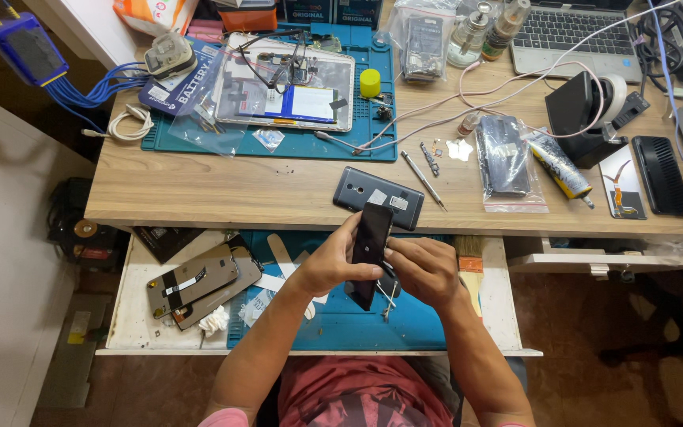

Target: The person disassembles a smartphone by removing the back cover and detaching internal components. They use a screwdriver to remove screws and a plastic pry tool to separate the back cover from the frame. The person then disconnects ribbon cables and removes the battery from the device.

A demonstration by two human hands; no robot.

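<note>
Over the open drawer (132,316), both hands (fingers curled) around a black phone (371,245)

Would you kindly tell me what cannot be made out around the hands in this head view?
- Lower half of the slim black phone: covered by the left hand and right hand.
- Thin metal tool under the right hand: too small to identify.
- Person's lap: cut off by the bottom edge.

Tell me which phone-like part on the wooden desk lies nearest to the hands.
The grey phone back cover, lying just above the left hand; the black phones lie far to the right.
</note>
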